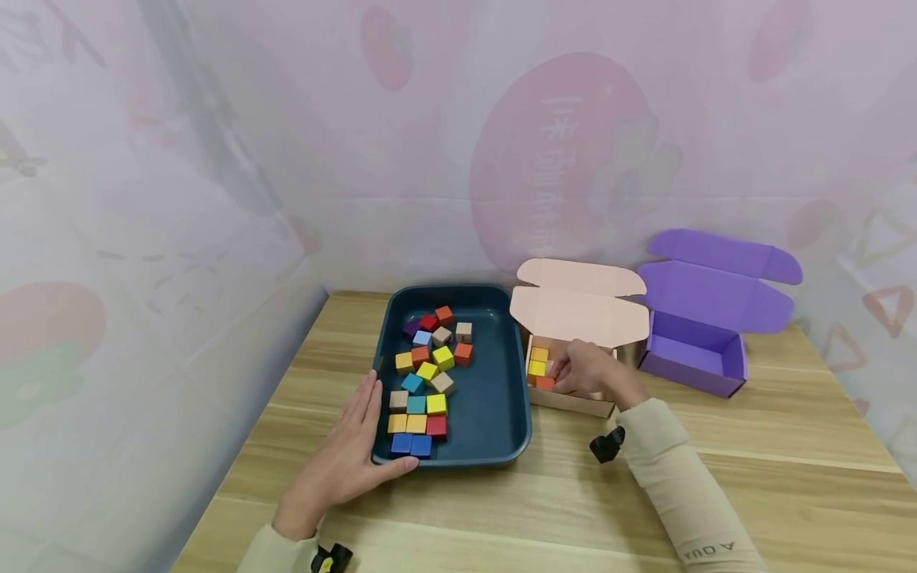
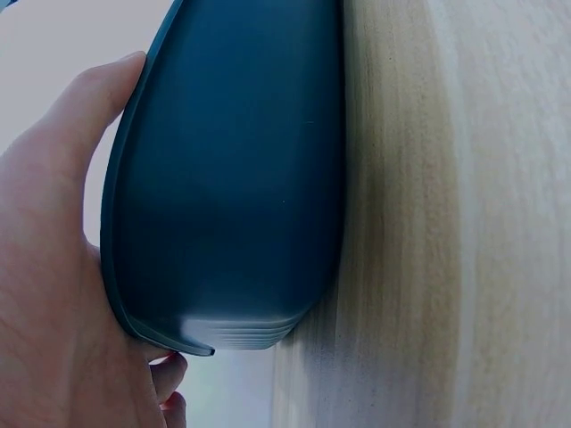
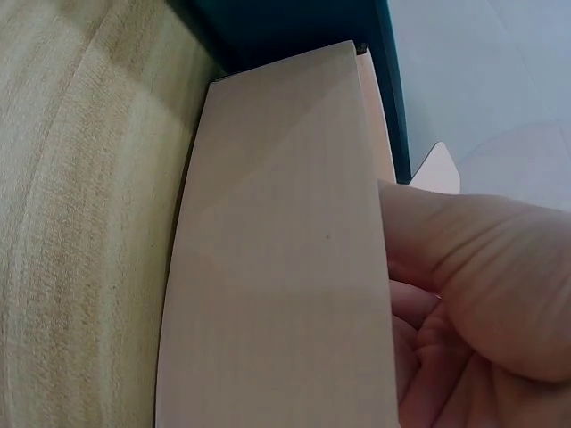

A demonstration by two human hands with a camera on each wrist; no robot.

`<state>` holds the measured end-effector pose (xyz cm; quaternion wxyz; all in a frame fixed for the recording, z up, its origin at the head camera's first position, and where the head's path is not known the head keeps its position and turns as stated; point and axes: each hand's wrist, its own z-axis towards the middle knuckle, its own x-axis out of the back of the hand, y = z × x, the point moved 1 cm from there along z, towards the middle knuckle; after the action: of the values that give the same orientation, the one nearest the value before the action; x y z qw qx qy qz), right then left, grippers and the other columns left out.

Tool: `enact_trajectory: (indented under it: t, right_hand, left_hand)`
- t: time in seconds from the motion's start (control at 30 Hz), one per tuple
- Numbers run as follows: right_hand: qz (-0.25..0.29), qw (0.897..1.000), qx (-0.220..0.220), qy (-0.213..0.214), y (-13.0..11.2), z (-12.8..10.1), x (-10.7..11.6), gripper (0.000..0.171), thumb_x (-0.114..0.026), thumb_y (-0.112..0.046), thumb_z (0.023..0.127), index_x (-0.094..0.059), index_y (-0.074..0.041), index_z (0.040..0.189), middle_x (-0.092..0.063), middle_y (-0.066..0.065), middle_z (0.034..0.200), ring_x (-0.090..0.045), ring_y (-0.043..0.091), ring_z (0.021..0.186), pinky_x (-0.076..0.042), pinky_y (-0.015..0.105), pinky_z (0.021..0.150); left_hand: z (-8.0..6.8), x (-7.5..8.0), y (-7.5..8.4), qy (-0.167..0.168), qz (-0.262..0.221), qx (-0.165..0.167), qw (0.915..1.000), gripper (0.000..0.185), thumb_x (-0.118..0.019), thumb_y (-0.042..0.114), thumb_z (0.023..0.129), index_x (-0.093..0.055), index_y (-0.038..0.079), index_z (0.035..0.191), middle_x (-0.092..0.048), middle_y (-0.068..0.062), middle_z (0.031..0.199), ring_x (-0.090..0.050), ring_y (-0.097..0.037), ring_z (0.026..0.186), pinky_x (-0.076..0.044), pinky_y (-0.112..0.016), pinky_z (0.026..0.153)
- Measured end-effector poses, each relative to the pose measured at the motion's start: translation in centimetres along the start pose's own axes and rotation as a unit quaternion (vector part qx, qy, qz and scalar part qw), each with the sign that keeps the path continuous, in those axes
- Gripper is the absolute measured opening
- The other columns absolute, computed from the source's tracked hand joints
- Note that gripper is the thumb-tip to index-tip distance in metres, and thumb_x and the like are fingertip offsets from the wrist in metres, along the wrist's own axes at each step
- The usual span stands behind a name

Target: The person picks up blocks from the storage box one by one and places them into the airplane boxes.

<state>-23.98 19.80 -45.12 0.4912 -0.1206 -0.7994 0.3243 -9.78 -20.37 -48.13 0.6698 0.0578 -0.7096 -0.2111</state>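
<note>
My left hand (image 1: pixel 344 450) rests at the near left corner of a dark teal tray (image 1: pixel 490 422), its straight fingers along the left rim and thumb on the front rim. Colored wooden cubes (image 1: pixel 427 372) lie in the tray's left half, the nearest ones in rows. On the right, my right hand (image 1: pixel 589 370) reaches down into an open pale pink cardboard box (image 1: pixel 573 402). Its fingertips pinch an orange-red cube (image 1: pixel 544 383) near the box's left side. A yellow cube (image 1: pixel 536 368) and a light orange cube (image 1: pixel 540 353) sit behind it. The front wall hides the fingertips in the right wrist view.
An open purple box (image 1: pixel 691 366) stands right of the pink one, its lid (image 1: pixel 716 290) tilted back. The pink lid (image 1: pixel 580 313) leans back beside the tray's right rim. Everything stands on a wood-grain table (image 1: pixel 458 517), with a printed cloth (image 1: pixel 430 199) hanging behind.
</note>
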Motion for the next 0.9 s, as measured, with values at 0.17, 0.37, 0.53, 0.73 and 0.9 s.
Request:
enact_trajectory:
  t: [0.17, 0.37, 0.53, 0.73, 0.9]
  right_hand:
    - [0.020, 1.000, -0.007, -0.002, 0.27, -0.41, -0.09, 0.008, -0.082, -0.004, 0.087, -0.078, -0.004, 0.095, -0.077, 0.007, 0.092, -0.065, 0.017, 0.081, -0.059, 0.028, 0.072]
    - [-0.016, 1.000, 0.010, -0.004, 0.64, -0.35, -0.14, 0.001, -0.079, -0.006, 0.090, -0.080, -0.005, 0.090, -0.073, 0.003, 0.086, -0.059, 0.015, 0.074, -0.053, 0.025, 0.066]
    - [-0.028, 0.999, 0.040, -0.008, 0.61, -0.44, -0.03, 0.012, -0.075, -0.003, 0.092, -0.082, -0.008, 0.084, -0.065, -0.002, 0.072, -0.053, 0.012, 0.065, -0.046, 0.024, 0.062]
    - [-0.030, 0.997, 0.065, -0.012, 0.26, -0.51, 0.11, 0.016, -0.074, -0.003, 0.093, -0.081, -0.008, 0.080, -0.063, -0.005, 0.070, -0.052, 0.010, 0.065, -0.046, 0.025, 0.066]
    - [-0.049, 0.996, 0.077, -0.016, 0.12, -0.38, 0.08, 0.018, -0.073, -0.004, 0.094, -0.082, -0.010, 0.080, -0.058, -0.007, 0.065, -0.049, 0.010, 0.062, -0.043, 0.024, 0.063]
  left_hand:
    - [-0.04, 0.02, 0.08, -0.002, -0.001, 0.000, 1.0000, 0.131, -0.064, 0.084, 0.082, -0.006, 0.007, 0.171, 0.003, -0.011, 0.180, -0.012, -0.038, 0.165, -0.026, -0.067, 0.128]
    - [-0.12, 0.02, -0.01, 0.000, -0.003, -0.001, 1.0000, 0.131, -0.065, 0.083, 0.082, -0.006, 0.007, 0.170, 0.002, -0.012, 0.180, -0.012, -0.039, 0.165, -0.025, -0.067, 0.128]
    - [-0.09, -0.03, 0.04, 0.001, -0.003, -0.002, 1.0000, 0.131, -0.065, 0.083, 0.082, -0.007, 0.007, 0.170, 0.002, -0.012, 0.180, -0.012, -0.039, 0.165, -0.026, -0.067, 0.128]
    - [-0.11, 0.01, 0.12, 0.003, -0.002, -0.003, 1.0000, 0.131, -0.065, 0.084, 0.082, -0.006, 0.007, 0.170, 0.002, -0.012, 0.180, -0.012, -0.039, 0.165, -0.027, -0.067, 0.127]
    - [-0.15, 0.12, 0.21, 0.009, -0.002, -0.007, 0.9999, 0.130, -0.065, 0.083, 0.083, -0.007, 0.006, 0.170, 0.000, -0.014, 0.180, -0.013, -0.040, 0.165, -0.027, -0.068, 0.127]
